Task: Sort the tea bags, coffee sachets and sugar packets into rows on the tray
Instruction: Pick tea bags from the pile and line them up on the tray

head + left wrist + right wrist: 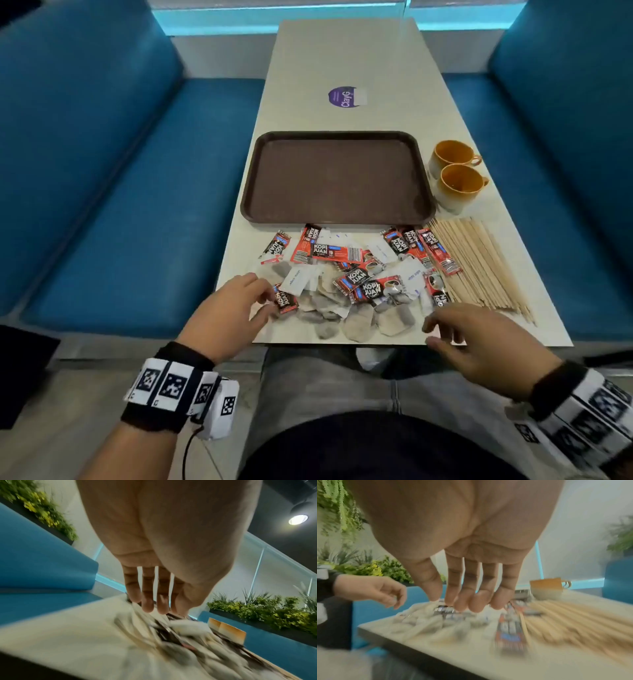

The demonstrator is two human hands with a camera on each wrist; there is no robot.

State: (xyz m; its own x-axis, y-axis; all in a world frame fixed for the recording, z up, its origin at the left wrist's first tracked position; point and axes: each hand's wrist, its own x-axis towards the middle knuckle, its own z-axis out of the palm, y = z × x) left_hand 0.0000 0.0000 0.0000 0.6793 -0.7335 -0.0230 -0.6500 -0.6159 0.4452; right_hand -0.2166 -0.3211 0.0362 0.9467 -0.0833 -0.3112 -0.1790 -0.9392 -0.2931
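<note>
An empty brown tray [335,178] lies mid-table. In front of it is a mixed pile: red-and-black coffee sachets [329,251], white sugar packets [296,281] and greyish tea bags [358,325]. My left hand [269,301] hovers at the pile's left edge, fingers loosely bent beside a small coffee sachet [285,299], holding nothing. In the left wrist view its fingertips [147,608] point down at the blurred pile. My right hand [433,332] hovers over the table's near edge at the pile's right, fingers relaxed and empty; the right wrist view shows these fingers [477,605] above the sachets.
A bundle of wooden stir sticks [479,263] lies right of the pile. Two orange cups [457,174] stand right of the tray. A purple sticker [344,96] marks the far tabletop. Blue benches [120,205] flank the table.
</note>
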